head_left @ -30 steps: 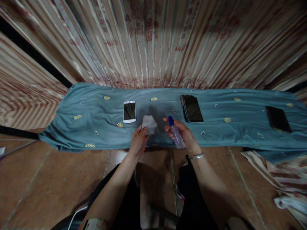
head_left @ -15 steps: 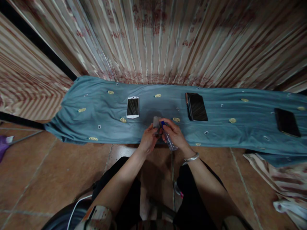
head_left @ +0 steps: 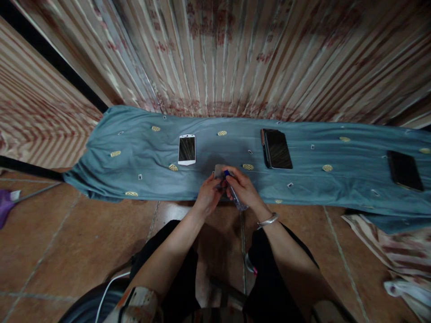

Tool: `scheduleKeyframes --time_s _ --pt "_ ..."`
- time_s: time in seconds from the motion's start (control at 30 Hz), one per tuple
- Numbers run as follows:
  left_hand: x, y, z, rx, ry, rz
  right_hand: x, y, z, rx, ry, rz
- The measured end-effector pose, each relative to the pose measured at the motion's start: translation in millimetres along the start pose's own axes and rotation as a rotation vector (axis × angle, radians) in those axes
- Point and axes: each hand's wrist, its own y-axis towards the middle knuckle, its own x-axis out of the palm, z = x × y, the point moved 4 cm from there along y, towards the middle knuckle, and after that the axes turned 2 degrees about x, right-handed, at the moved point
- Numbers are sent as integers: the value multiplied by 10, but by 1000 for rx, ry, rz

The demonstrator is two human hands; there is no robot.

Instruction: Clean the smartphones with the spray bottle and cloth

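Note:
My left hand (head_left: 208, 196) is closed on a small greyish flat piece (head_left: 218, 170), gripped between thumb and fingers. In my right hand (head_left: 245, 188) is a clear plastic item with a blue end (head_left: 240, 204); its clear part hangs down below the fingers, and I cannot tell its exact kind. Both hands are close together over the front edge of the teal cloth (head_left: 208, 190), with fingertips almost touching. Beyond my left hand a white phone (head_left: 186, 150) lies face up. Farther right lies a dark tablet-like device (head_left: 279, 150) on or beside a brown-edged case.
Another dark flat device (head_left: 405, 170) rests at the cloth's right end. A striped curtain (head_left: 222, 67) hangs behind. Black poles (head_left: 30, 170) stand at the left. Below are floor tiles (head_left: 67, 237), a white cable (head_left: 104, 291) and a purple object (head_left: 5, 206).
The blue end in my right hand has shifted slightly left, closer to the greyish piece. Both hands keep their grip, and the things on the cloth stay put.

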Motion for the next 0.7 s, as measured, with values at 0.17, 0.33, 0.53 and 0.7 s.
scheduleKeyframes --time_s 0.17,0.33,0.53,0.7 --pt "11 5 -5 5 37 -10 -2 -11 -7 -11 -40 45" --pt "8 6 -4 20 55 -3 -6 -10 14 -23 -62 22" --pt "-16 10 -17 19 36 -26 -3 -5 24 8 -52 37" --pt "-42 22 51 19 -49 88 -163 -19 -50 6 -97 40"
